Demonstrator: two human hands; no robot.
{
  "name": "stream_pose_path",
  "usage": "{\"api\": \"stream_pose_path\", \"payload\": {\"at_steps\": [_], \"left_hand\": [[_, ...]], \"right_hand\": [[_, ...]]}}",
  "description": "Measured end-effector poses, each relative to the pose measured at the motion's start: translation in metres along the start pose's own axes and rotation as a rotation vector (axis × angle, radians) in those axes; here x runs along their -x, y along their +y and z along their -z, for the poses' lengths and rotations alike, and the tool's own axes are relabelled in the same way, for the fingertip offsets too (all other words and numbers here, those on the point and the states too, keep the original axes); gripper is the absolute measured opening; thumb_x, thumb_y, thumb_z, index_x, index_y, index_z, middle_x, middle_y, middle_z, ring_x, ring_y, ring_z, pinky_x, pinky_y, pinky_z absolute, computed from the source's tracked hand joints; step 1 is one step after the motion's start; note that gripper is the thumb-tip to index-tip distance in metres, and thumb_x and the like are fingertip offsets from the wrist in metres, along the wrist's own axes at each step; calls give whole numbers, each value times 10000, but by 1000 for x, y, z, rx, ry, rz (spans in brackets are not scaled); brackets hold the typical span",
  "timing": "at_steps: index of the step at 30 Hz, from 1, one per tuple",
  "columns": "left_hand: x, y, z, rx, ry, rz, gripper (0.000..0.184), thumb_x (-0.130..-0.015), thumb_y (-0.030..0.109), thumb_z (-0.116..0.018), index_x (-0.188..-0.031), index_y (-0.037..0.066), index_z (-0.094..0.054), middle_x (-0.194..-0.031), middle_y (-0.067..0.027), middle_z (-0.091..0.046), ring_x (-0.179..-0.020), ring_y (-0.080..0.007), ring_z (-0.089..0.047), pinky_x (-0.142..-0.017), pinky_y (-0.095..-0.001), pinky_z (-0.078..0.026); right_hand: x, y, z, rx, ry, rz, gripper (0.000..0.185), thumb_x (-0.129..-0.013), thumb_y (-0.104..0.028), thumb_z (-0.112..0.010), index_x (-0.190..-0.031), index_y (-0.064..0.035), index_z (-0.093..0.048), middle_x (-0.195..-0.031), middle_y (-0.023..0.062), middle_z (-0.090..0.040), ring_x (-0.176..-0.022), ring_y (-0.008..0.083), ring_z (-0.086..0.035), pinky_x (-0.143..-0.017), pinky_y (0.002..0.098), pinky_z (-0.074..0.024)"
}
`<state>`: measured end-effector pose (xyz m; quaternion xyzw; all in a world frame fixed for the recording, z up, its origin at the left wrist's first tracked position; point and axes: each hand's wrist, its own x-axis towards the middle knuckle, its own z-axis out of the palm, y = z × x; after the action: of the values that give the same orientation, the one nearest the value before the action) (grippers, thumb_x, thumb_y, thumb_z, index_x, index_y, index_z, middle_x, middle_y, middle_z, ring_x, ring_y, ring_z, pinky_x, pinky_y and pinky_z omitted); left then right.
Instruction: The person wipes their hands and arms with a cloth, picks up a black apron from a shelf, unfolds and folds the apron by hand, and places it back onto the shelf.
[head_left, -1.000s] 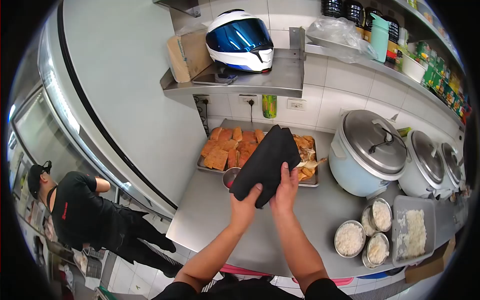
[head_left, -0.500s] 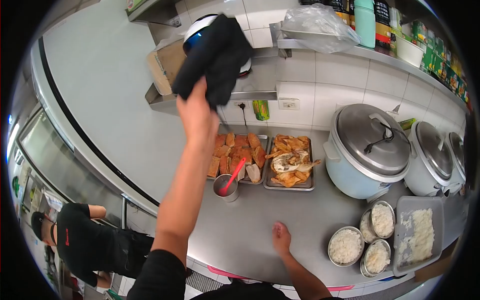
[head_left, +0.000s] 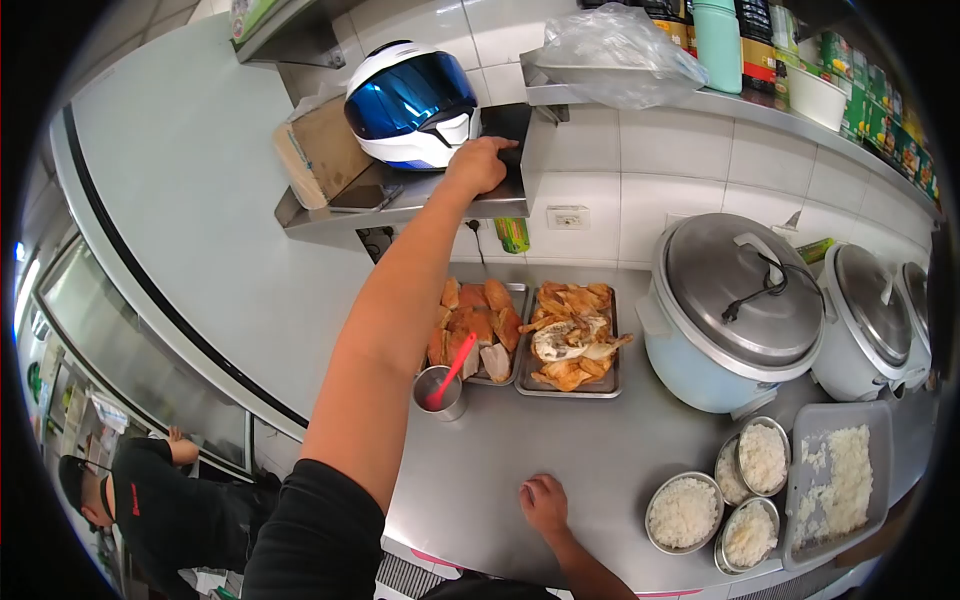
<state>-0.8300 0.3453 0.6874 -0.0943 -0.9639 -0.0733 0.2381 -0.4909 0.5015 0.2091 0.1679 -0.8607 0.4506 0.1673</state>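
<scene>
My left hand (head_left: 477, 167) reaches up to a steel wall shelf (head_left: 400, 210), its index finger stretched out over black cloth (head_left: 508, 128) lying at the shelf's right end. Just left of the hand sits a white motorcycle helmet (head_left: 412, 105) with a blue mirrored visor. My right hand (head_left: 543, 503) rests on the steel counter (head_left: 590, 450), fingers curled in and nothing visible in them. Ahead of it are a tray of browned meat pieces (head_left: 480, 320), a tray of cooked chicken (head_left: 572, 340) and a metal cup (head_left: 450, 402) holding a red-handled utensil (head_left: 460, 365).
Large rice cookers (head_left: 740, 300) line the right of the counter. Several metal bowls of rice (head_left: 685, 513) stand near a grey tub (head_left: 878, 480) with rice. A plastic bag (head_left: 620, 55) and cans occupy the upper shelf. A person in black (head_left: 180, 500) works at lower left.
My left hand has moved right and lowered the black cloth from in front of the helmet onto the shelf. The helmet is now uncovered. My right hand stays on the counter.
</scene>
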Motion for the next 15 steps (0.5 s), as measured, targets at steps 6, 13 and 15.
{"api": "stream_pose_path", "payload": {"at_steps": [6,13,15], "left_hand": [[-6,-24,-20,225,12,-133,560,-767,103,-558,-1327,119,-544,-1305,-193,-557,-1223,-317,-521,-1025,-344,-399],[23,-15,-2,415,95,-158,586,-800,253,-544,-1354,66,-496,-1407,-161,-460,-1277,-318,-446,-1078,-356,-345],[30,-19,7,466,321,5,519,-796,228,-532,-1277,37,-560,-1284,-177,-537,-1172,-323,-518,-999,-384,-414]], "right_hand": [[-1,-4,1,31,22,25,68,-755,-151,-692,-798,-106,-665,-934,24,-611,-864,249,-602,-764,379,-515],[-2,-9,1,19,49,54,64,-729,-131,-689,-776,-105,-655,-899,27,-597,-855,228,-602,-792,383,-490],[-3,-7,0,15,62,59,72,-722,-128,-692,-779,-104,-654,-890,31,-593,-852,231,-600,-791,387,-488]]}}
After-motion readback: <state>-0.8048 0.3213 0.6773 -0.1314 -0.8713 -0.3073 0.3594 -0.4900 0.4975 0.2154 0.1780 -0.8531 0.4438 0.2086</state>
